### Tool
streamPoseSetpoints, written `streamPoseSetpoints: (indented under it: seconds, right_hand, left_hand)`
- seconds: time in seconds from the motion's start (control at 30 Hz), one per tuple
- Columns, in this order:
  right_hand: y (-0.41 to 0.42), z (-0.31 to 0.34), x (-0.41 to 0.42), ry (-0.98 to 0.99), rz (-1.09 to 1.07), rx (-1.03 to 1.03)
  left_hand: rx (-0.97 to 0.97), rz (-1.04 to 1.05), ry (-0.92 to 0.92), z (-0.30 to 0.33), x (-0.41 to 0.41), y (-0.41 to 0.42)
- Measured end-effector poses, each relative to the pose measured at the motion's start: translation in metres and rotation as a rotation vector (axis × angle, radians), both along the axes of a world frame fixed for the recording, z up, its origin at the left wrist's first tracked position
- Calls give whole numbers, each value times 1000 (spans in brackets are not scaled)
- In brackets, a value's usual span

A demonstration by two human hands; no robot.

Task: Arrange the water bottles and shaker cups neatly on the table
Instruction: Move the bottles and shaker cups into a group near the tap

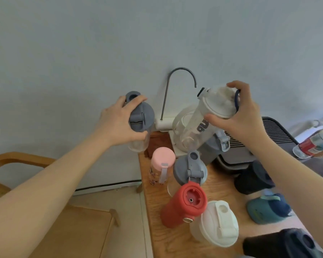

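My left hand (119, 121) grips the grey lid of a clear shaker cup (141, 116), held in the air left of the table's far corner. My right hand (239, 112) holds a clear shaker with a white lid (215, 104), tilted above the white kettle. On the wooden table (220, 185) stand a pink-lidded bottle (161, 164), a grey-lidded shaker (189, 169), a red bottle (183, 206), a white-lidded shaker (215, 223), a grey shaker (212, 147), a dark bottle (253, 180), a teal-and-blue bottle (268, 208) and a black bottle (283, 243).
A white kettle (181, 123) and a water dispenser with a curved grey spout (181, 71) stand at the table's far end by the wall. A dark slatted tray (250, 144) lies at the right. A plastic water bottle (315, 141) lies far right. A wooden chair (45, 220) stands at the left.
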State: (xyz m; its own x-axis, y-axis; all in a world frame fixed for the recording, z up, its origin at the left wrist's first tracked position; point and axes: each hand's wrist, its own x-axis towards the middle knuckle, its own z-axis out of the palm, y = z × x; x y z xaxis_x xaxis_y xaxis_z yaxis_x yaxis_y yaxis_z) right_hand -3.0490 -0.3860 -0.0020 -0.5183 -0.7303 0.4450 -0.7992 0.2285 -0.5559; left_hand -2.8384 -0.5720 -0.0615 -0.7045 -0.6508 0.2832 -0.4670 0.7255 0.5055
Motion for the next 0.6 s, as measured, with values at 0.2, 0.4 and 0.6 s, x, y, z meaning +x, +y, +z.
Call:
streamPoseSetpoints:
  seconds: [0.2,0.4,0.6]
  right_hand:
    - [52,33,11,47,19,-137]
    - [108,74,9,78,0,-69]
    - [120,-12,-10,-25,-38,196]
  left_hand:
    - [-331,-53,-3,33,-17,11]
    - [-276,-102,-7,41,-33,36]
    - [-267,-97,-80,22,-46,50]
